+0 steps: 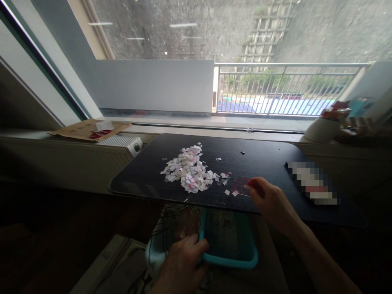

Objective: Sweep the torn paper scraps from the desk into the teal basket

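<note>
On the dark table [245, 163] lies a heap of small cut paper scraps [191, 171], mostly white with some pink. Several loose scraps lie to its right. Near the table's front edge, my right hand [269, 196] is closed in a pinch on a pink see-through half-round piece [240, 185], which looks like a protractor. It is held low over the tabletop, beside the loose scraps; whether it touches the table I cannot tell. Below the table edge, my left hand [185, 259] grips the left rim of a teal plastic bin [232, 261], whose inside is dim.
A dark flat object with a blurred-out face [312, 183] lies at the table's right. Red-handled scissors [100, 134] rest on brown paper [76, 130] on the left sill, above a radiator [122, 143]. At the right sill stands a white container [321, 127]. Behind is a window.
</note>
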`<state>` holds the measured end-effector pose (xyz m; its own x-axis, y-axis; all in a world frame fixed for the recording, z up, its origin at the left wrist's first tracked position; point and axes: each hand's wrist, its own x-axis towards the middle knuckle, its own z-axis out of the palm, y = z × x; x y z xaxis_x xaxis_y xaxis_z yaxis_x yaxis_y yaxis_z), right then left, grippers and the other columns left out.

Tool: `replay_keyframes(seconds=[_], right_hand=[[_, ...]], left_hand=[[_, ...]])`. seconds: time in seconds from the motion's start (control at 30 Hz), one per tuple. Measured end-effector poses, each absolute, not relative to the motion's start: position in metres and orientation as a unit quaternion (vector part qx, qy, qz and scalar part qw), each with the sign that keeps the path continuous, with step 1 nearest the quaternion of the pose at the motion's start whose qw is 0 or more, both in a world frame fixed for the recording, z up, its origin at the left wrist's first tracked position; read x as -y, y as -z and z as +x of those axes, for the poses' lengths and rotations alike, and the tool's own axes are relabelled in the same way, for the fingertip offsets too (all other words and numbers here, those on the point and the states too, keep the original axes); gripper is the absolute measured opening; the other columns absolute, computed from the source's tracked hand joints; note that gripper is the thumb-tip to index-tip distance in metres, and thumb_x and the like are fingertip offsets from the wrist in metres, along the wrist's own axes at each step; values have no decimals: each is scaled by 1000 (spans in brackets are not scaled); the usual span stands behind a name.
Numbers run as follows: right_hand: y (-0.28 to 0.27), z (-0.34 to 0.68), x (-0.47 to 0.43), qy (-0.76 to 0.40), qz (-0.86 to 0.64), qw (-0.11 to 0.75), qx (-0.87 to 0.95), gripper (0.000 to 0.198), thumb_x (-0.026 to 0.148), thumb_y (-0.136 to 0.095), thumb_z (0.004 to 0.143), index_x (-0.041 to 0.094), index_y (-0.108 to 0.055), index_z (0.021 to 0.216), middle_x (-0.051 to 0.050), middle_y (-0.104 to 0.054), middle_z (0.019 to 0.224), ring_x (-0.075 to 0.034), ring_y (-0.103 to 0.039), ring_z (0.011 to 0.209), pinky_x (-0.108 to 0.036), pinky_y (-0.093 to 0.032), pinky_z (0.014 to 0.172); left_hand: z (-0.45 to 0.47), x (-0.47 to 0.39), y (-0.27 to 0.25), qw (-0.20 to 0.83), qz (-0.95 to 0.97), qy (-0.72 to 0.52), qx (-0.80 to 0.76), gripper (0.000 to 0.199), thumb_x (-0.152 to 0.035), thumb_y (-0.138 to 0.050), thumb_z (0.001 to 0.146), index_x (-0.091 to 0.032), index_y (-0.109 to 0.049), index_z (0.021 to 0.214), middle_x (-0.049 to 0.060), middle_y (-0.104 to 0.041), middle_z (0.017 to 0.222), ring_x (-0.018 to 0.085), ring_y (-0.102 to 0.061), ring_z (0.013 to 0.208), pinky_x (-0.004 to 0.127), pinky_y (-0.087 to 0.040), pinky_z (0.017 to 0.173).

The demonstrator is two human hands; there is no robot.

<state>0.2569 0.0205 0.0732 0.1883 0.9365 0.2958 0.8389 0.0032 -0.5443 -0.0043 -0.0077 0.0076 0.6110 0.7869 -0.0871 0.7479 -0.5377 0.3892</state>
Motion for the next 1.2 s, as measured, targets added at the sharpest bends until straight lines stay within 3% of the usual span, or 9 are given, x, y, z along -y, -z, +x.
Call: replay_keyframes(seconds=[0.43,0.73,0.93,1.2], right_hand=[[-73,256,-21,-121,-683,316,647,17,31,-48,83,21,-59,89,-2,-66,75,-15,-60,63,-27,-45,58],[-78,267,-5,-110,-717,280,629,16,32,-47,82,22,-58,87,0,-64,72,-15,-58,63,-27,-42,58],[-80,267,-18,-77,-730,301,608,17,32,-48,82,21,-59,89,-1,-65,74,-15,-59,65,-26,-42,60],[-86,239,-35,-95,-681,288,667,17,26,-44,83,20,-59,90,-3,-66,79,-16,-60,68,-24,-40,60]], left_hand=[[-5,7,-5,205,874,-69,-436,17,-9,-53,69,-23,-53,79,-1,-56,82,17,-53,77,27,-31,63],[-5,7,-4,208,873,-72,-436,17,-9,-53,69,-24,-53,79,-2,-56,82,17,-53,76,27,-31,63],[-3,7,-3,202,875,-64,-435,19,-10,-53,69,-25,-54,81,-2,-56,82,17,-53,77,27,-31,63],[-5,6,-4,211,871,-62,-439,22,-10,-54,68,-25,-55,83,-2,-57,84,17,-54,78,27,-32,64]])
